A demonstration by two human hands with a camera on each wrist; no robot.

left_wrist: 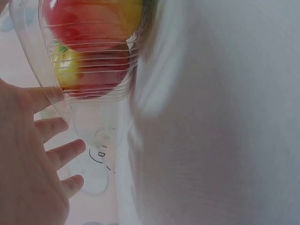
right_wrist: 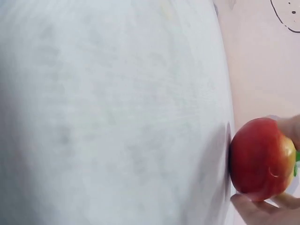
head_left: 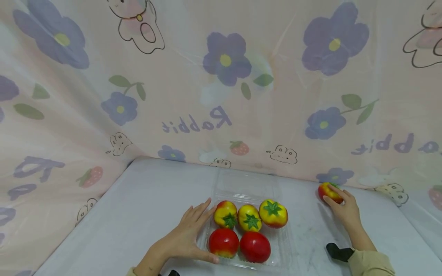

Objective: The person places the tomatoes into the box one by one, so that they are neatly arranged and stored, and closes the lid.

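Note:
My right hand [head_left: 347, 211] grips a red-and-yellow tomato-like fruit [right_wrist: 258, 159] with a green leafy top, thumb and fingers on opposite sides. That fruit is at the table's back right, by the curtain. A clear plastic box [head_left: 284, 253] stands in the middle, its lid [head_left: 246, 184] folded open toward the back. Inside it are three yellow-and-red fruits [head_left: 250, 218] with green tops up, in the back row, and two red ones [head_left: 254, 247] in front. My left hand [head_left: 184, 235] rests against the box's left side, fingers spread and nearly straight, holding no fruit.
A white table [head_left: 148, 199] carries everything. Behind it and along the left hangs a pink curtain [head_left: 186, 84] printed with flowers and rabbits. Black straps [head_left: 338, 253] show at the wrists.

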